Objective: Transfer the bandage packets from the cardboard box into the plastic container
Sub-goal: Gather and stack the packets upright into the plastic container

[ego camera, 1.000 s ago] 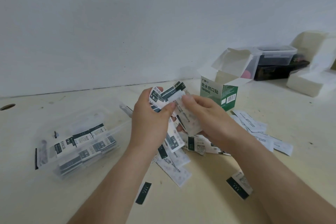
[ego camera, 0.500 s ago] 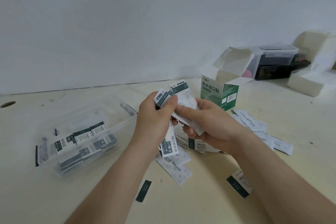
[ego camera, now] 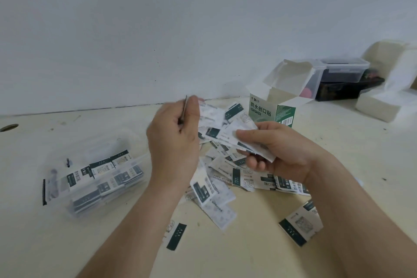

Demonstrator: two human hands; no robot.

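Site condition, left to right. At the far left of the pale counter [ego camera: 248, 259], a clear plastic container [ego camera: 74, 205] is being recorded as partly filled: green-and-white bandage packets [ego camera: 101, 165] are lying stacked flat inside it.

Just right of the container, the left hand [ego camera: 173, 142] is being held above the counter with its back toward the camera. A thin packet [ego camera: 184, 110], blurred and seen edge-on, is being pinched between its thumb and curled fingers.

Beside it, the right hand [ego camera: 277, 156] is being held palm-up. A fan of packets [ego camera: 228, 128] is being gripped there, with the thumb pressing on top and the fingers curling beneath.

Under and between both hands, a heap of packets [ego camera: 225, 178] is lying spread on the counter. A single packet [ego camera: 177, 236] is lying apart near the left forearm, and a second stray packet [ego camera: 300, 229] is lying beside the right forearm.

Behind the right hand, the green-and-white cardboard box [ego camera: 273, 113] is standing upright with its flaps open. Whether anything is inside it cannot be told.

Farther right, against the wall [ego camera: 158, 29], a lidded tub [ego camera: 343, 70] is resting on a black case [ego camera: 338, 91], with white blocks [ego camera: 379, 104] alongside.
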